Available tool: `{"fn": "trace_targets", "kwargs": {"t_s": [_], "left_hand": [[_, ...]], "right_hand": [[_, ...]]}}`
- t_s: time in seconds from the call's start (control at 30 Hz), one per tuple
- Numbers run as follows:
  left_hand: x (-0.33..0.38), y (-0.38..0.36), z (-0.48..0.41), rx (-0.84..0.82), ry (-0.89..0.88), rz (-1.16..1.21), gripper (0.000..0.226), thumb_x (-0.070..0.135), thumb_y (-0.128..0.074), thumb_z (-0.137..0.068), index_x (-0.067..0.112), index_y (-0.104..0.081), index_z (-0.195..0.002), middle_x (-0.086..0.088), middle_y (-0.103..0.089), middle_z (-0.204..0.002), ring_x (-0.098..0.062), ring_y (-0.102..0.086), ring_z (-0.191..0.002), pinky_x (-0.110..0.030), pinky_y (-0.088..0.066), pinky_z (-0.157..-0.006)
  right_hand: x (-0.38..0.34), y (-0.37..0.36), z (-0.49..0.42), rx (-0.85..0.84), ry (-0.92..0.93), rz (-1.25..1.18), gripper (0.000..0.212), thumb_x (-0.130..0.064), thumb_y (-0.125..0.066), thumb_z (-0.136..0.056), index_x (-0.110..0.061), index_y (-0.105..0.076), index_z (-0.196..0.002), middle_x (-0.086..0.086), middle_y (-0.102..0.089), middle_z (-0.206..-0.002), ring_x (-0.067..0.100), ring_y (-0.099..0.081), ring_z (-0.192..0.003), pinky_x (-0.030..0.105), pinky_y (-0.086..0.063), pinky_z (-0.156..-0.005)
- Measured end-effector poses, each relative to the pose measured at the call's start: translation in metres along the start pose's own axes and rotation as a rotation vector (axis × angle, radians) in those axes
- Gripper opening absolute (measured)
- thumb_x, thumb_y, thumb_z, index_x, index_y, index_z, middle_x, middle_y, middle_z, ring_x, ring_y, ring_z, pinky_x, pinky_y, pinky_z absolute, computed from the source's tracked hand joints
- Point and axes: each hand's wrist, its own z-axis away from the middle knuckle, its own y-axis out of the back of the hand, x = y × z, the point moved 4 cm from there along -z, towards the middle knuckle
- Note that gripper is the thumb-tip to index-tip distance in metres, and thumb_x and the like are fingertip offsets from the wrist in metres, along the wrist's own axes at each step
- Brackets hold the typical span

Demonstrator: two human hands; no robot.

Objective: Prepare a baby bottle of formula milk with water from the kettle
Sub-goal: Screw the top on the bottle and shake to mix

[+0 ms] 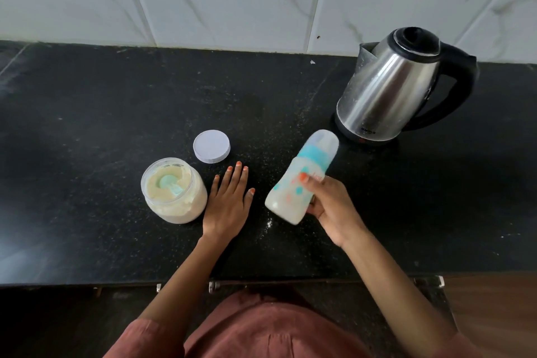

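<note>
The bottle (300,180), capped and milky inside, is tilted in the air, grasped round its lower body by the right hand (331,206); the left hand (229,197) lies flat and released on the counter (87,125), just right of the open jar (173,190) of powder with its scoop (170,184) inside; the lid (211,146) sits beyond the left fingertips; the kettle (404,87) stands beyond the right hand. Mixing looks to be the step in hand; next likely calls for shaking until smooth, then closing the jar.
</note>
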Motion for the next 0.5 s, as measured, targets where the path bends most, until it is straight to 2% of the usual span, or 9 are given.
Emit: {"fn": "trace_targets", "kwargs": {"t_s": [0.07, 0.1, 0.17, 0.2, 0.23, 0.33, 0.37, 0.47, 0.5], "left_hand": [[0.000, 0.000, 0.001, -0.012, 0.000, -0.011, 0.056, 0.043, -0.004, -0.096, 0.020, 0.001, -0.147, 0.004, 0.006, -0.156, -0.011, 0.009, -0.143, -0.031, 0.011, -0.113], [0.001, 0.001, 0.001, -0.002, -0.005, -0.021, 0.061, 0.046, 0.001, -0.092, 0.020, 0.001, -0.147, 0.004, 0.005, -0.156, -0.011, 0.008, -0.143, -0.030, 0.011, -0.112], [0.002, 0.000, 0.001, 0.013, -0.015, -0.030, 0.073, 0.050, 0.011, -0.082, 0.020, 0.000, -0.147, 0.004, 0.005, -0.157, -0.011, 0.007, -0.144, -0.030, 0.012, -0.112], [0.001, 0.000, 0.001, 0.013, -0.014, -0.033, 0.074, 0.051, 0.011, -0.081, 0.020, 0.000, -0.147, 0.004, 0.004, -0.157, -0.012, 0.007, -0.144, -0.030, 0.012, -0.112], [0.001, -0.001, 0.000, 0.012, -0.013, -0.036, 0.071, 0.050, 0.009, -0.084, 0.020, 0.000, -0.147, 0.004, 0.005, -0.157, -0.012, 0.007, -0.144, -0.030, 0.012, -0.112], [0.001, 0.001, 0.000, -0.009, 0.002, -0.031, 0.054, 0.041, -0.007, -0.098, 0.020, 0.002, -0.147, 0.004, 0.007, -0.156, -0.011, 0.009, -0.143, -0.031, 0.011, -0.113], [0.001, 0.001, 0.000, -0.011, 0.005, -0.023, 0.053, 0.038, -0.012, -0.100, 0.020, 0.002, -0.147, 0.004, 0.007, -0.156, -0.011, 0.010, -0.143, -0.031, 0.010, -0.114], [0.002, 0.003, 0.001, 0.009, -0.003, -0.006, 0.052, 0.035, -0.017, -0.100, 0.019, 0.000, -0.147, 0.004, 0.006, -0.157, -0.011, 0.008, -0.143, -0.031, 0.010, -0.114], [0.002, 0.003, 0.001, 0.016, -0.004, -0.003, 0.052, 0.035, -0.017, -0.100, 0.019, -0.001, -0.147, 0.004, 0.005, -0.157, -0.011, 0.008, -0.143, -0.031, 0.009, -0.114]], "right_hand": [[-0.012, -0.003, 0.002, -0.006, 0.113, 0.043, 0.037, -0.030, -0.081, -0.059, -0.019, -0.066, -0.091, -0.001, -0.073, -0.087, 0.015, -0.068, -0.088, 0.028, -0.058, -0.069], [-0.023, -0.001, 0.000, 0.031, 0.158, -0.069, 0.038, -0.032, -0.081, -0.057, -0.019, -0.066, -0.090, -0.002, -0.073, -0.086, 0.013, -0.068, -0.086, 0.028, -0.058, -0.067], [-0.040, 0.010, -0.006, 0.134, 0.221, -0.344, 0.034, -0.031, -0.071, -0.067, -0.021, -0.061, -0.099, -0.003, -0.070, -0.094, 0.011, -0.066, -0.090, 0.027, -0.057, -0.065], [-0.043, 0.011, -0.008, 0.153, 0.231, -0.374, 0.031, -0.029, -0.065, -0.071, -0.022, -0.059, -0.101, -0.003, -0.069, -0.095, 0.011, -0.066, -0.091, 0.026, -0.056, -0.065], [-0.042, 0.009, -0.006, 0.136, 0.216, -0.318, 0.031, -0.028, -0.063, -0.070, -0.021, -0.058, -0.100, -0.005, -0.071, -0.092, 0.010, -0.066, -0.090, 0.026, -0.057, -0.066], [-0.026, -0.003, 0.007, -0.010, 0.135, 0.088, 0.033, -0.026, -0.068, -0.058, -0.021, -0.064, -0.090, -0.007, -0.073, -0.081, 0.013, -0.066, -0.088, 0.030, -0.056, -0.072], [-0.026, -0.001, 0.007, -0.013, 0.141, 0.101, 0.033, -0.029, -0.072, -0.056, -0.021, -0.067, -0.087, -0.007, -0.073, -0.082, 0.013, -0.067, -0.088, 0.029, -0.056, -0.072], [-0.038, 0.012, -0.001, 0.129, 0.210, -0.297, 0.029, -0.029, -0.068, -0.069, -0.022, -0.064, -0.096, -0.002, -0.070, -0.095, 0.011, -0.066, -0.092, 0.026, -0.057, -0.068], [-0.038, 0.014, -0.002, 0.160, 0.218, -0.332, 0.026, -0.026, -0.063, -0.075, -0.021, -0.061, -0.100, -0.003, -0.069, -0.096, 0.010, -0.066, -0.092, 0.025, -0.056, -0.066]]}}
